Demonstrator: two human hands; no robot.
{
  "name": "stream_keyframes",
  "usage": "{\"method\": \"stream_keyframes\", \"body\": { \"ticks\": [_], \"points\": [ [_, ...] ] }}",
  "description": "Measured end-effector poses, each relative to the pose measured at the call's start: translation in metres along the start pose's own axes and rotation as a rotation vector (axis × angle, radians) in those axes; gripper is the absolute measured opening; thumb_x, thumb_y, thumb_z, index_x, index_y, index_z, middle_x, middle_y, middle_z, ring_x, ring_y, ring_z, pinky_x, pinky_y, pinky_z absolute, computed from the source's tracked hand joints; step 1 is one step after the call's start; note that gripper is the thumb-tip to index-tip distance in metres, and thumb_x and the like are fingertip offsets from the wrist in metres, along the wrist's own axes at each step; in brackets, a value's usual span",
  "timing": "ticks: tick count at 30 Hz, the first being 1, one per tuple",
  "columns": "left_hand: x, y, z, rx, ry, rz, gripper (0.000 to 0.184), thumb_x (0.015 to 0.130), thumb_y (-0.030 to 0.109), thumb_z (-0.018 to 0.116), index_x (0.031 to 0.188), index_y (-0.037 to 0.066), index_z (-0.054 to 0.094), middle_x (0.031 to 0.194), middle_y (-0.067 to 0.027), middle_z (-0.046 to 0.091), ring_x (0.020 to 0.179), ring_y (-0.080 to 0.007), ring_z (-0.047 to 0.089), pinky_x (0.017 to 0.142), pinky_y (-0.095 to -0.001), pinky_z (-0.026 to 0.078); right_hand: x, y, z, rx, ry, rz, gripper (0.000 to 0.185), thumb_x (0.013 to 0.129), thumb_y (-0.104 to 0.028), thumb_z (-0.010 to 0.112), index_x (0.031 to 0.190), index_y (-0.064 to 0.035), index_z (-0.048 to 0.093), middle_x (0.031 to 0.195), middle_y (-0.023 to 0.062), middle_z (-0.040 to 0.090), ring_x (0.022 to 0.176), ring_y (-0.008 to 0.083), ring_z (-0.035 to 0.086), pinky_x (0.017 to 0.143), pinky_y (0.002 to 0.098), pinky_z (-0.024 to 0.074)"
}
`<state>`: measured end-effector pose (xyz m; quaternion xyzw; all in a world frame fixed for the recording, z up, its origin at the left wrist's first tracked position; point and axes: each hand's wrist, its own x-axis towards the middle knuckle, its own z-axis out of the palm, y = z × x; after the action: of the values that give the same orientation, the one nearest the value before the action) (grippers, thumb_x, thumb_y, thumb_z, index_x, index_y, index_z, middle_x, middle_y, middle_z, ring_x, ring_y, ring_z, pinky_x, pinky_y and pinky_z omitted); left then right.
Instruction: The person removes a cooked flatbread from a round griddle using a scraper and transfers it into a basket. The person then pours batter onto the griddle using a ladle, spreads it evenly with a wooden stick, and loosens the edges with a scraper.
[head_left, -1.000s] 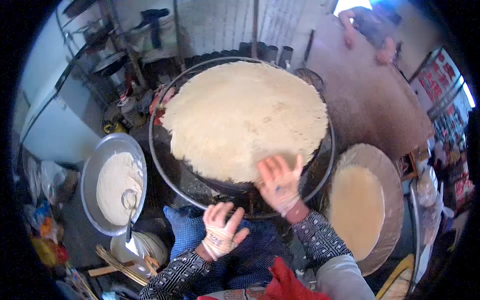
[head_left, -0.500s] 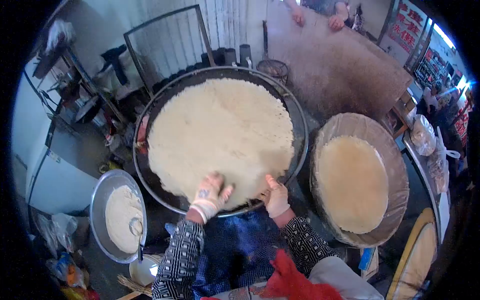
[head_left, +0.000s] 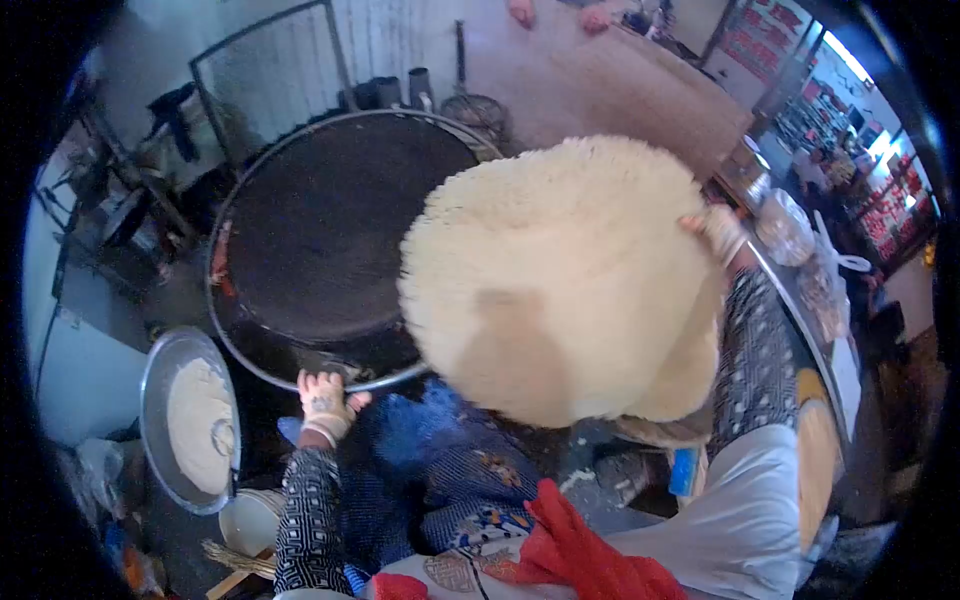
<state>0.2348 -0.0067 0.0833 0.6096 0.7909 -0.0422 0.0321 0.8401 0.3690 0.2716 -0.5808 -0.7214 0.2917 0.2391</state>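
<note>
A large round pale pancake [head_left: 570, 290] with a ragged edge is off the griddle, over the basket on the right and partly over the griddle's right side. My gloved right hand [head_left: 718, 234] is closed on its far right edge. Bare and dark, the round griddle [head_left: 320, 225] lies to the left. My gloved left hand [head_left: 328, 407] is at the griddle's near rim, fingers apart, holding nothing. Below the pancake, only a bit of the lined basket's rim [head_left: 665, 430] shows; the rest is hidden.
A metal bowl of batter [head_left: 200, 425] with a ladle [head_left: 222, 437] in it stands left. Plastic bags [head_left: 785, 228] hang at the right. Behind the griddle is a brown board [head_left: 610, 90], with another person's hands [head_left: 594, 18] at its far edge.
The pancake has come off the griddle and over the basket to the right, with my right hand on its edge. My left hand has moved off it to the griddle's rim. The view has shifted.
</note>
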Motion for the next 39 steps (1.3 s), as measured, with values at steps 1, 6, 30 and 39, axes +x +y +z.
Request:
{"method": "stream_keyframes", "body": {
  "ticks": [1,6,30,39],
  "points": [
    [0.005,-0.002,0.005,-0.016,-0.039,-0.010,0.071,0.079,0.068,0.056,0.107,0.004,0.064,0.109,-0.0160,0.062,0.114,-0.0351,0.054,0.111,-0.0529,0.024,0.004,0.004,-0.050,-0.196,0.027,-0.039,0.026,0.082,-0.027,0.074,0.090,-0.0020,0.073,0.075,0.0080,0.070,0.069,0.0210,0.065,0.065,0.0366,0.0513],
    [0.008,-0.010,0.017,-0.018,-0.040,0.020,0.065,0.079,0.064,0.059,0.105,0.005,0.065,0.108,-0.0145,0.063,0.113,-0.0350,0.054,0.108,-0.0493,0.028,-0.024,-0.141,-0.158,-0.853,0.256,-0.066,0.026,0.074,-0.025,0.075,0.072,-0.0003,0.068,0.066,0.0110,0.067,0.056,0.0195,0.065,0.052,0.0354,0.0525],
    [0.016,-0.059,-0.008,0.082,-0.176,0.107,0.056,0.082,0.056,0.055,0.101,0.004,0.062,0.105,-0.0187,0.060,0.107,-0.0400,0.053,0.100,-0.0503,0.036,-0.155,0.194,0.317,-0.853,-0.460,0.394,0.037,0.084,-0.028,0.061,0.115,-0.0099,0.068,0.118,0.0143,0.067,0.108,0.0297,0.065,0.090,0.0456,0.0518],
    [0.010,-0.004,-0.034,0.057,-0.298,-0.019,0.064,0.083,0.065,0.052,0.105,0.006,0.065,0.106,-0.0179,0.065,0.107,-0.0329,0.059,0.097,-0.0453,0.038,-0.161,0.194,0.313,-0.322,-0.273,0.139,0.021,0.082,-0.025,0.057,0.088,-0.0065,0.067,0.091,0.0213,0.067,0.090,0.0380,0.064,0.080,0.0442,0.0505]
  ]
}}
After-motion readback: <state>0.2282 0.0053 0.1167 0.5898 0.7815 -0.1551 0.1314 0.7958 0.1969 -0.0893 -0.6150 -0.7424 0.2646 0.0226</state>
